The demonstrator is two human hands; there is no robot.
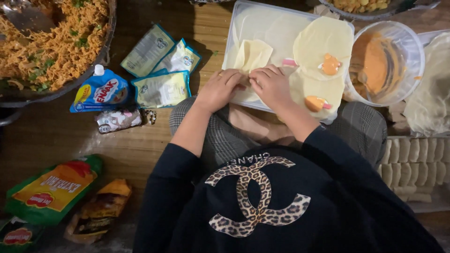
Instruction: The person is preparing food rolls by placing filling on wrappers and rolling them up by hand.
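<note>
Head view. Left hand (219, 89): fingers curled, tips pressed down on the lower edge of the folded wrapper (252, 55); a ring shows on one finger. Right hand (272, 85): fingers bent, tips pinching the same wrapper edge, just beside the left hand. Whether either hand fully encloses the wrapper cannot be told. The folded wrapper lies on the white tray (234, 37), which rests across the person's lap. Two round wrappers (323, 40) lie on the tray's right side, each bearing an orange dab. A clear bowl of orange sauce (384, 63) stands right of the tray. Foil sachets (161, 61) lie to the left.
</note>
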